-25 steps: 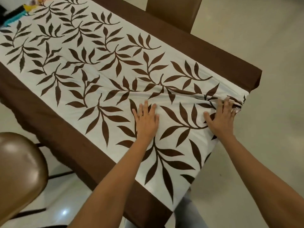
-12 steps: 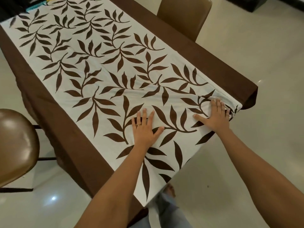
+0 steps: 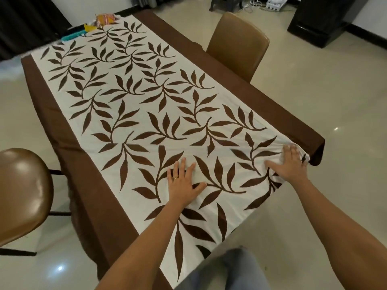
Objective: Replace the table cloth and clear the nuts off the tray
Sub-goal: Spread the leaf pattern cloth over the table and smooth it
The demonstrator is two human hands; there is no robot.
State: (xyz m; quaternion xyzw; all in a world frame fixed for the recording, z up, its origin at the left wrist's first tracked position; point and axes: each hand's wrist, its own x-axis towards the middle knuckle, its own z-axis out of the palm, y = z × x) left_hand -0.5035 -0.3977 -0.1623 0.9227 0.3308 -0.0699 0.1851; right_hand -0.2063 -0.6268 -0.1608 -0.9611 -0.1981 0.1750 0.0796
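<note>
The left hand (image 3: pixel 184 183) is lying flat, fingers spread, palm pressing the leaf-print cloth (image 3: pixel 146 105) close to the tabletop's near edge, approx. mid-width; a ring (image 3: pixel 175 178) is showing on one finger; the right hand (image 3: pixel 290 166) is likewise lying flat, fingers straight & slightly apart, pressing the cloth at the near right corner; fabric is bunching into folds just beyond its fingertips; the tips are blurring, so whether any are hooking the hem cannot be told.

The cloth is running the tabletop's full length over a brown under-cloth (image 3: pixel 83 176), w/ brown strips showing along both long edges; its near end is hanging over the near edge.

Risks, as judged: w/ the right hand pushing outward while the left is pinning, the cloth is likely skewing, leaving uneven brown strips; the corner folds are probably getting pressed in, not smoothed out; the under-cloth could be sliding along w/ it; coloured packets (image 3: pixel 105 18) are sitting at the far edge, touching the cloth's end, so a hard tug could be dragging them off; tray & nuts are not showing clearly enough to place.
</note>
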